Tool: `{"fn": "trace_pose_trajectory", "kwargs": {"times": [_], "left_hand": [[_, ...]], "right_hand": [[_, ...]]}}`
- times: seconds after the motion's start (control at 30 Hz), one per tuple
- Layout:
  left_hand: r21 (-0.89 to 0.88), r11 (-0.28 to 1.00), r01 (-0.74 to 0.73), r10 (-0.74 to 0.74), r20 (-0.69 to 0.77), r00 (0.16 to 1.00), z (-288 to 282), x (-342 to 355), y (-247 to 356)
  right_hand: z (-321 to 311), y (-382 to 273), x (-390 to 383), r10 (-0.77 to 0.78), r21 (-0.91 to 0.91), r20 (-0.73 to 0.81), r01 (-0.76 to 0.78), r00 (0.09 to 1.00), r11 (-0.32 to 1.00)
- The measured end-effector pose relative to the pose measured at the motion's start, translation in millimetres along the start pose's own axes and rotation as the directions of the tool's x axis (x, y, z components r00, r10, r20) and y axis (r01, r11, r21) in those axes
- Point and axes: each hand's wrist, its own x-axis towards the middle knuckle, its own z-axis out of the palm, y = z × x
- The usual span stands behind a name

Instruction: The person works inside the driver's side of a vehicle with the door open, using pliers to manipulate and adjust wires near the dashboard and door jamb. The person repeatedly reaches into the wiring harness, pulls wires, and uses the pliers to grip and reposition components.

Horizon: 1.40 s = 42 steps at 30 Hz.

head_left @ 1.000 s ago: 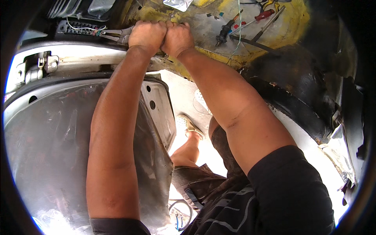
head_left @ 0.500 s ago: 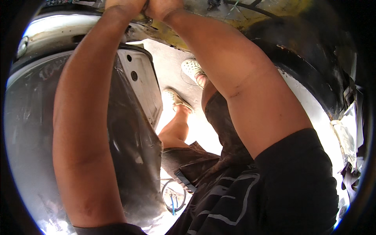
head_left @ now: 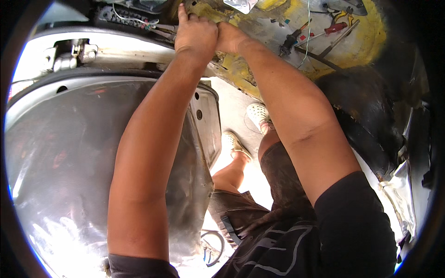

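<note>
Both my hands are side by side, touching, at the near edge of a vehicle's floor [head_left: 273,69]. My left hand [head_left: 197,34] has one finger stretched forward and the others curled down. Against it lies my right hand [head_left: 228,38], rounded as if closed, with its fingertips hidden behind the left. What the hands grip, if anything, cannot be made out. Just left of them a bundle of wires [head_left: 148,23] with thin coloured leads runs along the sill. Beyond the right hand, a dark hand tool [head_left: 291,41] lies on the yellow-stained floor.
An open door [head_left: 83,125] fills the left side, its hinge [head_left: 74,53] near the body. A red-handled screwdriver [head_left: 336,28] and yellow-handled pliers [head_left: 351,20] lie farther right on the floor. A thin pale wire [head_left: 308,41] crosses there. Black trim [head_left: 366,111] curves along the right.
My view has shifted forward and left, so the hands, the wires and the tools now show. Earlier the hands were mostly cut off by the top edge.
</note>
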Motion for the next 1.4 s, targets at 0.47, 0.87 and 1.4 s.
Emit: {"fn": "trace_pose_trajectory", "kwargs": {"times": [0.47,0.87,1.4], "left_hand": [[0.287,0.95,-0.124,0.07,0.193,0.979,-137.8,-77.0,-142.9],[0.269,0.954,-0.135,0.117,0.085,0.99,-97.1,-67.2,-144.8],[0.23,0.967,-0.109,0.099,0.052,0.994,-89.5,-65.4,-144.6]], "right_hand": [[-20.2,-37.3,6.3,-0.055,0.033,0.178,0.05,0.983,0.998],[-29.0,-45.9,1.4,-0.083,-0.172,0.242,0.126,0.967,0.977],[-23.2,-37.6,3.0,-0.13,-0.092,0.115,0.141,0.985,0.986]]}}
